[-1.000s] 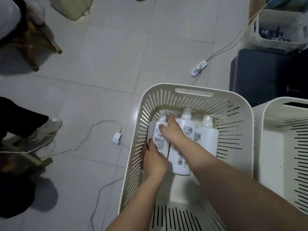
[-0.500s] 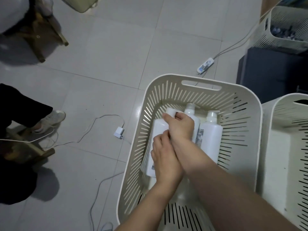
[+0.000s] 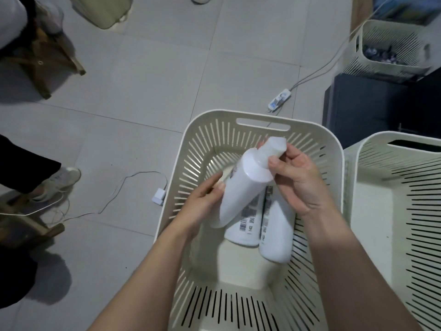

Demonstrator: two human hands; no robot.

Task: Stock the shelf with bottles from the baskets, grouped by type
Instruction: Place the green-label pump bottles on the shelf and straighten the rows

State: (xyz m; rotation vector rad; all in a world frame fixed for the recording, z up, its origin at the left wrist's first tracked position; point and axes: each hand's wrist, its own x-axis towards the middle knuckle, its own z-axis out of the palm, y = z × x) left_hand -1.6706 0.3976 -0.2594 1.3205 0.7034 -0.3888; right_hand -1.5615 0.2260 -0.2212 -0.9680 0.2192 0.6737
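Note:
A cream slatted basket [image 3: 241, 117] stands on the tiled floor in front of me. Above its inside I hold a white bottle [image 3: 241, 187] tilted, cap pointing up and to the right. My right hand [image 3: 298, 182] grips its neck and cap. My left hand [image 3: 202, 204] holds the lower body from the left. Two more white bottles with grey labels, one [image 3: 245, 228] and another [image 3: 276, 230], lie flat on the basket floor under the raised one.
A second cream basket [image 3: 358, 177] stands close on the right. A third basket [image 3: 365, 58] sits on a dark cabinet [image 3: 362, 106] at the back right. A power strip [image 3: 279, 101], a charger [image 3: 158, 195] and cables lie on the floor. Another person's leg and shoe [image 3: 57, 180] are at the left.
Both hands have lifted one white bottle out of the row at the basket's bottom and tilted it up. Two bottles stay lying in the basket.

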